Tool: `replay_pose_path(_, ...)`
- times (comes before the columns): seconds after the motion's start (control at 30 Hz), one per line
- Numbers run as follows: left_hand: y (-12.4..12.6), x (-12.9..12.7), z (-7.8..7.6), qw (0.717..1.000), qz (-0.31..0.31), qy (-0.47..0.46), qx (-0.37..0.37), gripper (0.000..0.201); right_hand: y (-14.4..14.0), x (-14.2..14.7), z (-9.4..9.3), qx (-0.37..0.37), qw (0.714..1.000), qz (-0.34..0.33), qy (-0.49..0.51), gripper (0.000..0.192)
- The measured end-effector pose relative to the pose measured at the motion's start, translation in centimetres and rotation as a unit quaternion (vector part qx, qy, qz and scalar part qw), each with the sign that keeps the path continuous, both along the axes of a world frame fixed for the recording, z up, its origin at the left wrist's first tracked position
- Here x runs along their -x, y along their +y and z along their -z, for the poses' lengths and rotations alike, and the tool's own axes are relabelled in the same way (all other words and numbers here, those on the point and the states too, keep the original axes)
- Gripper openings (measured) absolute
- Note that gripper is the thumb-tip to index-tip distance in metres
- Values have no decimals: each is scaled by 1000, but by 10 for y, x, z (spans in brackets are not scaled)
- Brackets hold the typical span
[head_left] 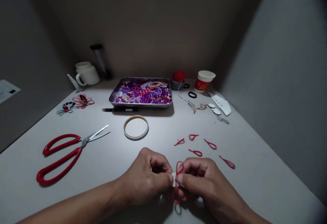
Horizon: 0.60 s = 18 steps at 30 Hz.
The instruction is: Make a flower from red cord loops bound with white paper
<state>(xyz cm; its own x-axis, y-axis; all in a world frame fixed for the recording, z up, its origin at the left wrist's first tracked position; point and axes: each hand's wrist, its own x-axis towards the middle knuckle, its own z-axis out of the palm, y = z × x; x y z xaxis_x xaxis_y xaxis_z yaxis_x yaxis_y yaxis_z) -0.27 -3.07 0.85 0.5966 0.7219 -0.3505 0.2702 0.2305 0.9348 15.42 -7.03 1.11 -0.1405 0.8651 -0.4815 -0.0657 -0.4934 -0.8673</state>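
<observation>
Between my two hands, near the table's front edge, is a small white disc [174, 179] with red cord loops [176, 195] on it, one pointing up and one down. My left hand [153, 178] pinches the disc's left side between thumb and forefinger. On the other side, my right hand [201, 179] presses its thumb onto the red cord where it crosses the disc. A grey loop [178, 209] shows just below the red one; whether it is joined to the disc I cannot tell. Several loose red cord loops [196, 153] lie beyond my right hand.
Red-handled scissors [83, 143] lie open at left. A tape roll [124, 132], a pen [120, 109] and a bead tray [140, 106] sit ahead. Cord flowers [83, 101] and a white jug [88, 74] stand left; red yarn [178, 76], a paper cup [204, 80] and white discs [216, 111] right.
</observation>
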Motion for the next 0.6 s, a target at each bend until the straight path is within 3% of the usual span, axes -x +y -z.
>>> replay_pose_path(0.13,2,1,-2,1000,9,-2,6,11,2,-5,-2,20,999,-30,22,13)
replay_pose_path(0.33,6,1,-5,1000,-21,-5,20,13,4,-16,9,-17,989,-69,132,24)
replay_pose_path(0.6,4,-2,-1,999,-23,6,37,10,4,-11,5,-35,998,-33,34,28)
